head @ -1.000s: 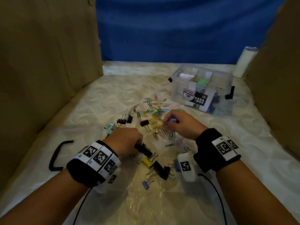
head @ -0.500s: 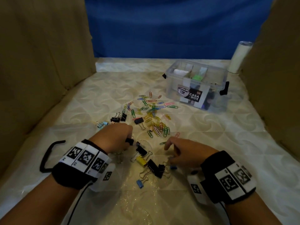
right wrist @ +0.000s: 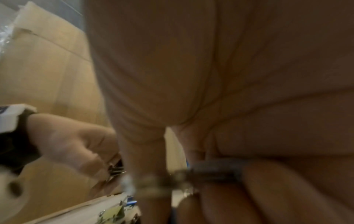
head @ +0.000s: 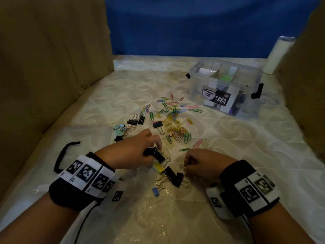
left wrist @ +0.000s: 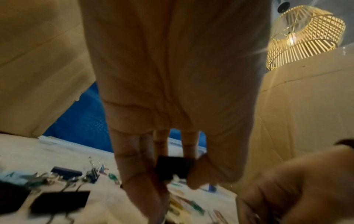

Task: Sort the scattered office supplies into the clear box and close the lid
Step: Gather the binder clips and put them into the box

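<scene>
A: What lies scattered, and how much of it is sorted?

B: Most of it is not yet sorted, by my reading. A spread of thin coloured wire paper clips covers the middle of the pale patterned table covering. Black folding binder clips with silver wire handles lie nearer the person, among them a yellow binder clip and a small blue binder clip. A few pastel binder clips sit to the left of the paper clips.

A: And the hands?

B: The left hand has its fingers curled and, in its wrist view, pinches a black binder clip between thumb and fingers. The right hand is also curled. Its wrist view shows something dark with a wire loop pinched at the fingertips, probably another binder clip, though blur forbids certainty.

A: The container?

B: The clear rectangular plastic box with black side latches and a dark label stands at the far right, well apart from both hands, open at the top. Dividers split it into compartments. A white object lies in one and a green object in another. Dark items show through the wall, unidentifiable.

A: The lid?

B: A transparent sheet-like lid with a black curved handle appears to lie at the near left. Closing remains the last step.
</scene>
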Tool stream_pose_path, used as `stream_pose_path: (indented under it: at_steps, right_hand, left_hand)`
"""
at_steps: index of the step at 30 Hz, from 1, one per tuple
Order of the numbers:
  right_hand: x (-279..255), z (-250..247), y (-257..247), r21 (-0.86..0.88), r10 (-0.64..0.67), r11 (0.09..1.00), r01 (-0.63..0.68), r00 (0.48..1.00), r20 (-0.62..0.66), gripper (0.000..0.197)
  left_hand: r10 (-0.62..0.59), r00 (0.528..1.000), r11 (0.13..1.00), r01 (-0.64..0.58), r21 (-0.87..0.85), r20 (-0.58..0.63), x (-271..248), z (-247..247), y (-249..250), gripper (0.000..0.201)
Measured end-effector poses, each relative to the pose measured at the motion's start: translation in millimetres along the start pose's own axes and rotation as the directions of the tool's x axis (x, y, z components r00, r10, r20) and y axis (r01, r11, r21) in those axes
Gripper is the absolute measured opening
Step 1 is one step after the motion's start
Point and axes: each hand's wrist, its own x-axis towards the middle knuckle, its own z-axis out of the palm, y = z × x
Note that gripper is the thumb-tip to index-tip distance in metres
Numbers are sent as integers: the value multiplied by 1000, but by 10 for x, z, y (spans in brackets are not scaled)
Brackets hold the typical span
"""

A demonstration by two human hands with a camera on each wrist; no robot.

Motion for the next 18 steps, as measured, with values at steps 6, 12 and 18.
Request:
stream_pose_path:
  at_steps: [6,12,18]
  right_hand:
    - [5,-53,98,154,-26,987,34,998,-52,17]
    - [-4,-130,295,419,4,904,86,978,-208,14]
    - [-79,-229,394,757,107,614,224,927,-360,20]
  left_hand:
    - [-32,992,992,16,125,125,6,208,58,16]
    - [-7,985,979,-28,200,170,65,279,69,34]
    - [15,987,966,-55,252,159,140,219,103,30]
